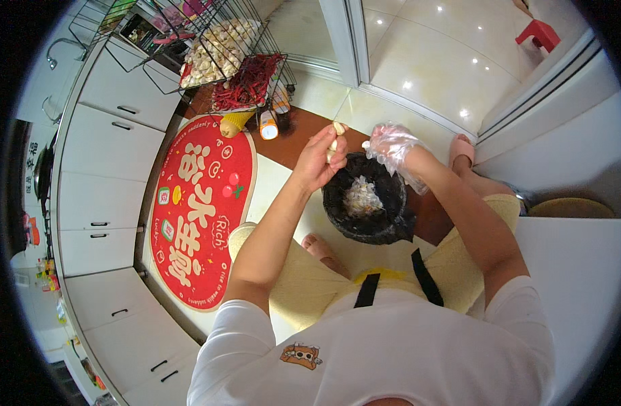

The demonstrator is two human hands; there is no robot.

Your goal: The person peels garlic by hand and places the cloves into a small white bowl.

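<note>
Garlic cloves (333,144) show in my bare left hand (320,157), its fingers closed around them above the left rim of a bin. My right hand (395,147) wears a clear plastic glove and hangs over the bin's upper right rim, fingers bent. A small white piece (366,145) shows at its fingertips, probably garlic. Between and below my hands stands the round bin lined with a black bag (341,215). Pale, papery peelings (364,197) lie inside it.
A wire rack (161,76) at the upper left holds many garlic cloves (221,51) and dried red chillies (249,81). A red mat (204,213) lies beside white cabinets (107,198). A sliding door frame (358,45) and a red stool (539,34) are farther off.
</note>
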